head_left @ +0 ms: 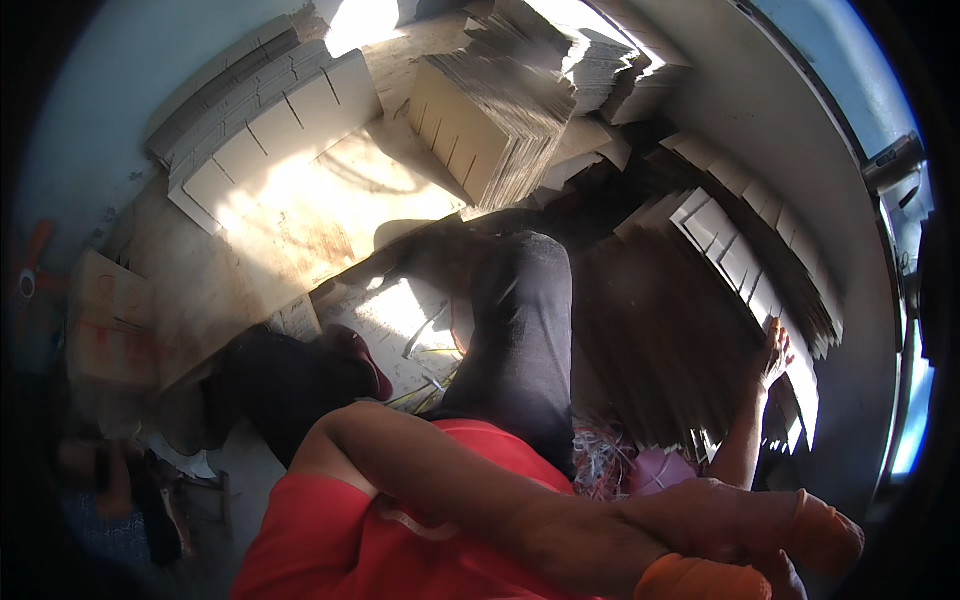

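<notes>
My right hand point(774, 357) reaches to the right and touches the slotted edges of a row of cardboard sheets point(737, 262). Its fingers look stretched along the edges, with no single sheet visibly pinched. Across my lap, my left arm extends to the lower right, close to the camera. The left hand point(715, 525) has its fingers stretched out and apart, with orange covers point(826, 535) on some fingertips. I see nothing held in it. The right forearm is partly hidden behind the left hand.
A sunlit wooden board point(310, 225) lies ahead, bearing slotted cardboard stacks at left point(290, 125) and right point(485, 130). A carton point(110, 320) stands far left. Tangled plastic strips point(600, 460) and a pink thing point(660, 470) lie beside my leg. A wall point(790, 130) rises at right.
</notes>
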{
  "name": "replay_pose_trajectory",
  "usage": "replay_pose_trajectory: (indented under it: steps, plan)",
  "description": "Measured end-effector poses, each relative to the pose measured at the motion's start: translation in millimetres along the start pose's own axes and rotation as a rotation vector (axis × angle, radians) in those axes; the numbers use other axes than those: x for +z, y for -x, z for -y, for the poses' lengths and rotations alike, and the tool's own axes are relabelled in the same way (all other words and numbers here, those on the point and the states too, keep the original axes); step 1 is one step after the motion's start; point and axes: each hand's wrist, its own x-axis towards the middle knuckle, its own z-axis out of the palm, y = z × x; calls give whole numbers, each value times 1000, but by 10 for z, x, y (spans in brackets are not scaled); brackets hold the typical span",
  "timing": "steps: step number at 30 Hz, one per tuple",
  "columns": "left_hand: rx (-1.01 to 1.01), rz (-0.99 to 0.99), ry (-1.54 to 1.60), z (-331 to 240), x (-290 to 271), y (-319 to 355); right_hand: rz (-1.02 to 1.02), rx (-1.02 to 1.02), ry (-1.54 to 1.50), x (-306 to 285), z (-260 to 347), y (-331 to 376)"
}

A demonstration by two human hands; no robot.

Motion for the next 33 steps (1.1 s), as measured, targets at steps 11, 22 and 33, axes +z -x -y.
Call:
replay_pose_trajectory:
  steps: [11,22,33]
  plan:
    - [37,-19,-20,-121,151,-33,309,-270,-175,-49,-399,-418]
    - [272,225,-81,-213,288,-7,168,-387,-16,-1330,1002,-699]
    - [266,237,-117,-474,533,90,-381,-977,-768,-2748,3985,-178]
